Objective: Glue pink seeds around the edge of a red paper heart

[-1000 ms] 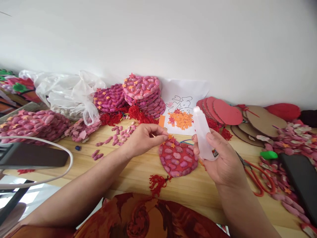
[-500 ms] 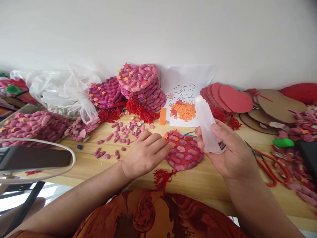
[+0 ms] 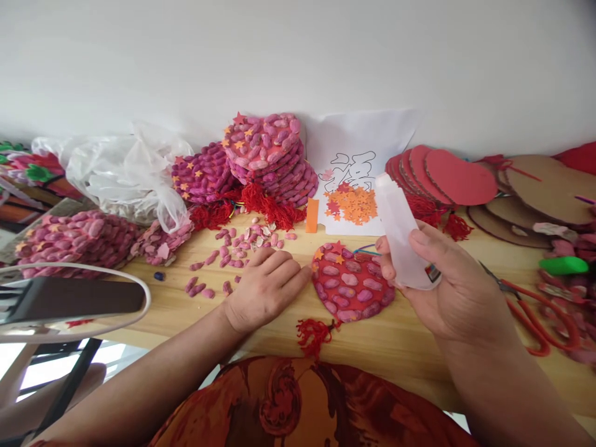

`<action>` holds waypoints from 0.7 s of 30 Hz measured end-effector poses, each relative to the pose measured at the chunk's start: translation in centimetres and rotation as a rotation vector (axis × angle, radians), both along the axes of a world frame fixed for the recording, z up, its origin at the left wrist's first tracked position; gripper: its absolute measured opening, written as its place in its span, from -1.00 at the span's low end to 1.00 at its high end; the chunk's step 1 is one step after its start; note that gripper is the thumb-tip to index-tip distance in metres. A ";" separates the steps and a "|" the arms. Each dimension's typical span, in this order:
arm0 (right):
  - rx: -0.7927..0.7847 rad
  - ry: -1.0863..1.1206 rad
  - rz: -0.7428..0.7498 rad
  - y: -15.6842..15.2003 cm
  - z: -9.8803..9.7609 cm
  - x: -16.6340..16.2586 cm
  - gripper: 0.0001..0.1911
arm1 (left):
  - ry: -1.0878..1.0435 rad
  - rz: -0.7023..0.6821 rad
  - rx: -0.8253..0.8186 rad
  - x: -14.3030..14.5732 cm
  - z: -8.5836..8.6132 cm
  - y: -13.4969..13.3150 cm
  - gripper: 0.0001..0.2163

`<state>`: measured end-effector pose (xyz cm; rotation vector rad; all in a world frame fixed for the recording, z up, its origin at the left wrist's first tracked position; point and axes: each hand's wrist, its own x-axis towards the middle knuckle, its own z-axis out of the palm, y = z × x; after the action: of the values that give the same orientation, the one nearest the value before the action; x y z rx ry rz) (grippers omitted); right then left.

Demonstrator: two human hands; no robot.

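Your right hand (image 3: 454, 288) is wrapped around the translucent glue bottle (image 3: 401, 233), thumb pressed across its front, nozzle tilted up and away toward the wall. Your left hand (image 3: 265, 287) lies flat and loose on the wooden table (image 3: 261, 341), fingers relaxed and holding nothing, fingertips right at the left edge of the red disc (image 3: 352, 284). I can't quite tell whether they actually touch it.

The red disc lies flat between your hands, covered in pink shell pieces, with a few small stars near its top edge and a red tassel (image 3: 315, 335) trailing off its lower side toward you. The bottle hovers just over the disc's right edge.

Beyond your left hand, loose pink shells (image 3: 233, 254) are scattered on the wood. Behind them, against the wall, finished discs sit in a stack (image 3: 267, 152), with a clear plastic bag (image 3: 125, 177) to their left. Straight ahead, a white sheet (image 3: 358, 146) with an outlined character carries a heap of orange stars (image 3: 352, 206), and an orange strip (image 3: 311, 215) lies beside it. Off to the right lean plain red card circles (image 3: 447, 177), then brown cardboard circles (image 3: 544, 195). Red-handled scissors (image 3: 540, 316) lie near your right wrist, with a green cap (image 3: 563, 266) beyond them.
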<state>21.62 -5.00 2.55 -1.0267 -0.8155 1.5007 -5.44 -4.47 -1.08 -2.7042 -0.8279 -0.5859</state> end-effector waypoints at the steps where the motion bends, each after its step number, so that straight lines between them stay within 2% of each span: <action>1: -0.001 -0.004 -0.004 0.0 0.0 0.0 -0.82 | 0.005 -0.005 0.000 0.0 0.0 0.0 -0.91; 21: -0.011 -0.014 -0.010 0.1 0.0 -0.2 -0.82 | 0.025 -0.002 0.044 0.2 -0.2 -0.1 -0.87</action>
<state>21.43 -4.92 2.55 -1.0488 -0.8113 1.4922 -5.19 -4.60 -1.24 -2.6675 -0.7970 -0.5632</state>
